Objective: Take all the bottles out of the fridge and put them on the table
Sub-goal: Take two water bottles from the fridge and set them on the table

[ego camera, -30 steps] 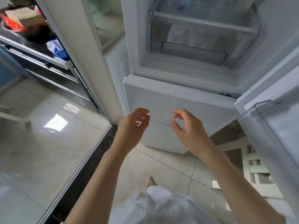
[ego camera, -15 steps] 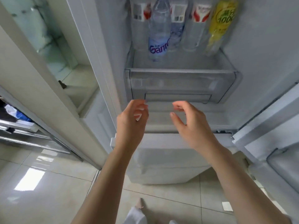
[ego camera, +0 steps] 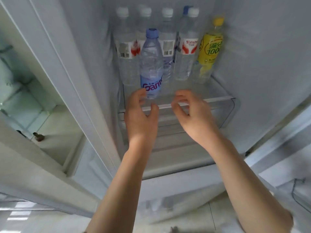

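Note:
Several bottles stand upright on a glass shelf (ego camera: 207, 95) in the open fridge. In front stands a clear bottle with a blue cap and blue label (ego camera: 151, 64). Behind it are clear water bottles with white caps, one at the left (ego camera: 125, 47) and one at the right (ego camera: 187, 46). A yellow drink bottle (ego camera: 210, 47) stands at the far right. My left hand (ego camera: 140, 115) is just below the blue-label bottle, fingers loosely curled, holding nothing. My right hand (ego camera: 191, 113) hovers over the shelf's front edge, also holding nothing.
A clear drawer (ego camera: 225, 111) sits under the shelf. The fridge's left wall (ego camera: 87, 64) and the open door (ego camera: 294, 165) at the right flank my arms. A tiled floor (ego camera: 193, 216) lies below, and a glass-fronted cabinet (ego camera: 25, 98) stands at the left.
The view has tilted up from the floor and drawer to the bottle shelf. Both hands have risen together to the shelf's front edge, close to the blue-label bottle.

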A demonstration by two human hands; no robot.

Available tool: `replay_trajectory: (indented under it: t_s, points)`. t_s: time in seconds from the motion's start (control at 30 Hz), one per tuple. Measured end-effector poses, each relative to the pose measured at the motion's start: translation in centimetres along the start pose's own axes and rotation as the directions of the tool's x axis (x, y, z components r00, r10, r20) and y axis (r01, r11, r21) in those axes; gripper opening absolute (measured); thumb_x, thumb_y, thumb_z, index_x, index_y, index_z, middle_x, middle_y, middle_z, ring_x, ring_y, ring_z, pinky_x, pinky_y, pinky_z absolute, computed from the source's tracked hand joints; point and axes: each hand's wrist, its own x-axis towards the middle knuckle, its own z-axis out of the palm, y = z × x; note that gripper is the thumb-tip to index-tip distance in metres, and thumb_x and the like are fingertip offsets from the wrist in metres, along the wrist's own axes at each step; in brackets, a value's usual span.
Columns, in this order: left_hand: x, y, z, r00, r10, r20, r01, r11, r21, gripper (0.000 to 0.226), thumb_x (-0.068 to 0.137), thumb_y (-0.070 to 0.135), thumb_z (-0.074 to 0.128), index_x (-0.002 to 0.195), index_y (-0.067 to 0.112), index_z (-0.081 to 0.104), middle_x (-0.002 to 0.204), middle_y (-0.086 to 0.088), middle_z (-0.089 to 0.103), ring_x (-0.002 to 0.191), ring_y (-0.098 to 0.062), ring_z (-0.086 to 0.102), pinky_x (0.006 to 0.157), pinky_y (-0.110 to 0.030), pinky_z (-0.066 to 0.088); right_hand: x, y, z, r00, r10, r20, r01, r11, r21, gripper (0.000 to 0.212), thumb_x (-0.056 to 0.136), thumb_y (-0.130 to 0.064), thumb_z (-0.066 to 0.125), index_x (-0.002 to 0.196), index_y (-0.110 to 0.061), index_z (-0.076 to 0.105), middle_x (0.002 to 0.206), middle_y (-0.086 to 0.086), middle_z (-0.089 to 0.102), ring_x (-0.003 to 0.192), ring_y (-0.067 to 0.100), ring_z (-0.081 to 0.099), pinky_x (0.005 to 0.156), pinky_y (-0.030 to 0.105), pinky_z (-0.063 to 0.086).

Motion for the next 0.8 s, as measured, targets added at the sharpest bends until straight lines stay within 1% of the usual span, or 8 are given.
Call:
replay_trajectory:
  t_s: [0.1,0.23,0.33,0.43,0.57,0.6,0.7,0.8]
  points:
    - [1.3,-0.3,1.6,0.999,0.025,-0.027,-0.025,1.0,-0.009,0.047,0.082,0.005,0.065,0.127,0.013,0.054,0.119,-0.001,0.059,0.108,-0.02,0.058,0.094,-0.042,0.049,2.0,0.9,-0.1,1.0,0.012,-0.008,-0.012,1.0,-0.009,0.031,0.092,-0.023,0.058,0.121,-0.011,0.057,0.112,0.003,0.067,0.102,0.015,0.063,0.081,0.019,0.043]
    - [3.5,-0.6,3.4,0.992,0.102,-0.068,-0.1,0.995,0.025,0.059,0.077,0.003,0.071,0.131,0.007,0.048,0.122,-0.001,0.049,0.113,-0.026,0.055,0.098,-0.043,0.046,4.6,2.3,-0.2,0.999,0.01,-0.031,-0.01,1.0,0.015,0.029,0.091,-0.02,0.058,0.119,-0.012,0.055,0.111,0.001,0.065,0.102,0.015,0.062,0.085,0.024,0.046]
    - [5.1,-0.5,4.7,0.992,0.078,-0.102,-0.074,0.997,0.037,0.072,0.074,0.007,0.077,0.137,0.008,0.042,0.124,0.005,0.038,0.12,-0.025,0.051,0.101,-0.039,0.045,7.0,3.3,0.0,0.999,0.019,-0.03,-0.019,1.0,0.01,0.031,0.092,-0.023,0.058,0.121,-0.012,0.054,0.113,0.004,0.064,0.103,0.016,0.061,0.084,0.023,0.044]
    - [6.6,-0.6,5.9,0.991,0.075,-0.111,-0.076,0.997,0.001,0.08,0.073,0.012,0.082,0.14,0.006,0.04,0.13,0.0,0.041,0.124,-0.022,0.047,0.105,-0.039,0.043,9.3,4.2,0.6,0.999,0.003,-0.042,-0.003,1.0,0.008,0.034,0.091,-0.023,0.061,0.121,-0.008,0.054,0.113,0.009,0.064,0.102,0.021,0.061,0.083,0.027,0.045]
    - [8.0,-0.8,7.4,0.991,0.055,-0.124,-0.06,0.998,-0.036,0.087,0.07,0.013,0.085,0.142,0.005,0.036,0.135,-0.012,0.048,0.124,-0.023,0.051,0.105,-0.043,0.044,12.3,5.0,1.5,0.999,0.013,-0.042,-0.01,0.998,0.065,0.037,0.09,-0.024,0.062,0.122,-0.008,0.052,0.115,0.009,0.061,0.101,0.022,0.06,0.084,0.035,0.05]
    - [8.2,-0.8,7.6,0.991,0.049,-0.121,-0.054,0.998,-0.039,0.089,0.069,0.013,0.086,0.142,0.006,0.035,0.135,-0.011,0.048,0.124,-0.022,0.051,0.105,-0.043,0.044,12.9,5.1,1.8,0.999,0.016,-0.049,-0.012,0.997,0.081,0.038,0.09,-0.023,0.063,0.123,-0.008,0.051,0.115,0.008,0.06,0.1,0.02,0.059,0.083,0.032,0.049]
    - [8.8,-1.0,8.1,0.993,0.03,-0.117,-0.035,0.999,-0.041,0.093,0.067,0.012,0.086,0.143,0.009,0.034,0.137,-0.009,0.048,0.126,-0.022,0.051,0.105,-0.044,0.044,14.6,5.0,2.5,0.997,0.002,-0.073,0.01,0.987,0.16,0.043,0.089,-0.022,0.064,0.127,-0.009,0.048,0.112,-0.003,0.056,0.099,0.008,0.052,0.075,0.008,0.039]
    - [9.2,-0.9,8.4,0.991,0.003,-0.133,-0.01,0.998,-0.057,0.093,0.067,0.011,0.087,0.143,0.012,0.035,0.139,-0.006,0.05,0.126,-0.02,0.052,0.105,-0.044,0.045,15.7,5.0,3.2,0.998,-0.01,-0.068,0.026,0.969,0.245,0.055,0.09,-0.021,0.064,0.137,-0.01,0.04,0.131,0.001,0.056,0.114,0.01,0.052,0.083,0.003,0.032]
